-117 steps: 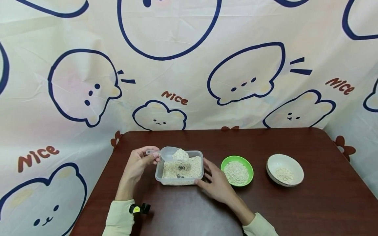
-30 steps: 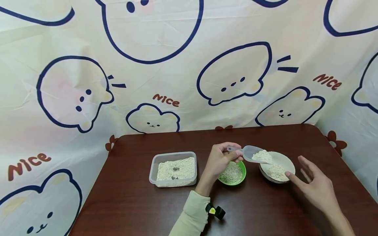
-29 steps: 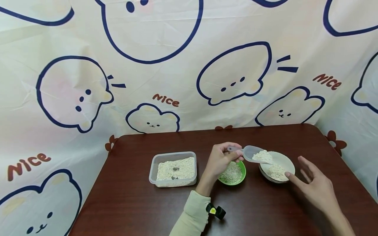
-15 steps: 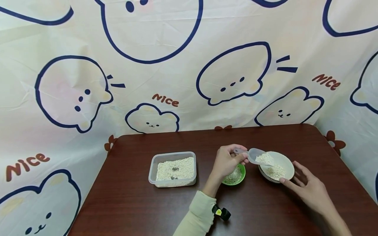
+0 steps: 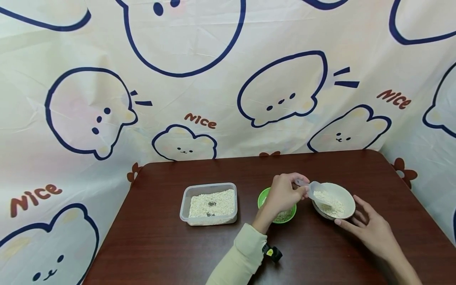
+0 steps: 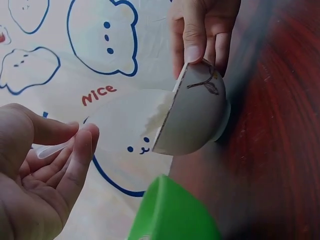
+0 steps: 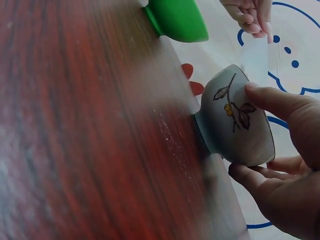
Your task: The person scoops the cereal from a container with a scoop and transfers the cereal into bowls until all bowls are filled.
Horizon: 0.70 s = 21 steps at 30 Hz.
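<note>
My left hand (image 5: 285, 194) pinches the handle of a clear plastic scoop (image 5: 312, 190) between thumb and fingers. The scoop tips down over the white bowl (image 5: 343, 191), its front end among pale flakes like oats (image 5: 334, 208). In the left wrist view, the scoop handle (image 6: 51, 149) shows between the fingertips, and the scoop's see-through body is faint. My right hand (image 5: 374, 231) holds the white bowl's right side, thumb on the near side. A leafy branch with yellow berries decorates the bowl (image 7: 235, 117) in the right wrist view.
A green bowl (image 5: 261, 196) with flakes stands left of the white one, partly behind my left hand. Farther left sits a clear rectangular container (image 5: 185, 208) of flakes. All stand on a dark brown table (image 5: 156, 237) before a printed cloth (image 5: 228, 99).
From the rectangular container, the scoop has travelled right to the white bowl and tipped, its heap sliding out. My right hand left the container and took hold of the white bowl.
</note>
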Available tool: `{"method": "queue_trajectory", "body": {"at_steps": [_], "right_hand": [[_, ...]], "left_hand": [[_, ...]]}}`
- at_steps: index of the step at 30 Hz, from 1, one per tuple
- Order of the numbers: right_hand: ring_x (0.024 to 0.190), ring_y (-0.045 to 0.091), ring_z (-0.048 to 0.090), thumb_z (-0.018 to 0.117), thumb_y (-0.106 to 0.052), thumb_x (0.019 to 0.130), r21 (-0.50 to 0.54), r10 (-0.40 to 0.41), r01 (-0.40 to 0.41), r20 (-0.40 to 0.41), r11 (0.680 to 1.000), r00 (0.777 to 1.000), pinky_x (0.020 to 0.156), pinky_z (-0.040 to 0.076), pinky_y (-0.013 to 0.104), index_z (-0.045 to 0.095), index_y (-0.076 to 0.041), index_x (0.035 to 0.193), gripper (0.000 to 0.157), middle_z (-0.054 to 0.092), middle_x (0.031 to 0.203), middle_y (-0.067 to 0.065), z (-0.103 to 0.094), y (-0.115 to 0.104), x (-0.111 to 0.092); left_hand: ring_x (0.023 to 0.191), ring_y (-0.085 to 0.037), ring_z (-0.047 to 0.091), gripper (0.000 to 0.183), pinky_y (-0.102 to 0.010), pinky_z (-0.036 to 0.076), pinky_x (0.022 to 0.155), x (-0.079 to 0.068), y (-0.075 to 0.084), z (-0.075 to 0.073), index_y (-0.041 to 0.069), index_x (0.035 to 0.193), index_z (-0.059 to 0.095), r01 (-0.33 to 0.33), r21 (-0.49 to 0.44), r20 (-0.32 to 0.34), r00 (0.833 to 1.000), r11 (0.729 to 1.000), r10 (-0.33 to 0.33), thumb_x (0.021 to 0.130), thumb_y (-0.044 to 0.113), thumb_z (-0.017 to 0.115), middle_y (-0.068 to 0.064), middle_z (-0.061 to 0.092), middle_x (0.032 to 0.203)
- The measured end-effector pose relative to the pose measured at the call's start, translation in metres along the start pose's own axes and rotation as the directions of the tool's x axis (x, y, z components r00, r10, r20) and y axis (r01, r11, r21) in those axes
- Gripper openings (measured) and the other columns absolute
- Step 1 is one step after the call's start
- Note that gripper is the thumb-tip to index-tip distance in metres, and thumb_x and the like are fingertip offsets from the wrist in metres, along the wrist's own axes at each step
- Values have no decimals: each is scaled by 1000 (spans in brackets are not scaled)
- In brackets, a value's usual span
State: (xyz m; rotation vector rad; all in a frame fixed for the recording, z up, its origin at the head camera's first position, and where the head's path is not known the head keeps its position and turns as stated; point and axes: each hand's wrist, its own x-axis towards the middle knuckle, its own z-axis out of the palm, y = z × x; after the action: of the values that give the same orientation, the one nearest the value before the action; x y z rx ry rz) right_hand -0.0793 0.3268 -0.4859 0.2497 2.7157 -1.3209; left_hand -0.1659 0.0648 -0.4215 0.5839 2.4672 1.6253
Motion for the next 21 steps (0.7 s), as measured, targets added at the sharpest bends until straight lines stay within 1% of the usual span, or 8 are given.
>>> {"method": "queue_trajectory", "body": {"at_steps": [3, 5, 6, 7, 10, 12, 18, 21], "right_hand": [[143, 58, 46, 84, -47, 94, 6, -3, 3, -2, 1000, 1000, 80, 61, 15, 8, -1, 171, 117, 33, 163, 44, 0, 0, 0], [143, 57, 46, 83, -47, 94, 8, -4, 4, -3, 1000, 1000, 78, 60, 12, 9, -2, 172, 117, 32, 163, 44, 0, 1, 0], [144, 57, 46, 83, -47, 94, 10, -5, 5, -3, 1000, 1000, 77, 58, 10, 9, -3, 172, 116, 33, 163, 44, 0, 2, 0], [144, 56, 46, 83, -47, 94, 11, -6, 6, -4, 1000, 1000, 77, 58, 10, 10, -3, 172, 116, 33, 163, 44, 0, 2, 1], [144, 57, 46, 83, -48, 94, 11, -3, 3, -5, 1000, 1000, 78, 59, 11, 10, -4, 172, 116, 32, 163, 45, 0, 3, 1], [143, 57, 46, 83, -48, 94, 8, -2, 2, -7, 1000, 1000, 78, 60, 12, 11, -4, 172, 115, 32, 163, 45, 1, 3, 1], [143, 58, 47, 83, -49, 93, -5, 1, -1, -10, 1000, 1000, 82, 65, 24, 11, -3, 172, 116, 34, 161, 46, 1, 3, 2], [143, 57, 47, 83, -49, 93, -6, -1, 1, -10, 1000, 1000, 82, 65, 23, 11, -3, 172, 116, 34, 161, 46, 1, 3, 1]], "left_hand": [[63, -5, 71, 9, -18, 51, 50, 2, 6, -5, 11, 110, 79, -11, 48, 18, 1000, 999, 10, 101, 12, 75, 7, 74, 73], [63, -4, 70, 10, -18, 46, 48, 2, 10, -8, 11, 111, 79, -20, 63, 28, 999, 998, 19, 102, 13, 74, 6, 74, 75], [61, 0, 67, 10, -18, 44, 46, 1, 12, -10, 12, 112, 78, -24, 72, 32, 999, 997, 22, 102, 14, 74, 5, 75, 76], [61, 2, 65, 11, -18, 42, 45, 1, 14, -11, 12, 112, 78, -28, 79, 35, 999, 996, 25, 103, 14, 74, 6, 75, 76], [60, 3, 64, 12, -18, 38, 43, 1, 18, -14, 12, 114, 78, -47, 98, 40, 998, 994, 43, 103, 15, 74, 6, 74, 77], [60, 3, 64, 13, -18, 39, 43, 0, 21, -15, 12, 115, 78, -58, 110, 42, 998, 992, 53, 103, 15, 74, 7, 74, 77], [62, 3, 64, 13, -19, 45, 45, -2, 26, -16, 12, 114, 78, -57, 119, 43, 998, 991, 52, 102, 14, 75, 7, 73, 80], [62, 3, 64, 13, -20, 46, 46, -2, 27, -17, 12, 114, 78, -58, 118, 42, 998, 991, 53, 102, 14, 75, 7, 73, 80]]}}
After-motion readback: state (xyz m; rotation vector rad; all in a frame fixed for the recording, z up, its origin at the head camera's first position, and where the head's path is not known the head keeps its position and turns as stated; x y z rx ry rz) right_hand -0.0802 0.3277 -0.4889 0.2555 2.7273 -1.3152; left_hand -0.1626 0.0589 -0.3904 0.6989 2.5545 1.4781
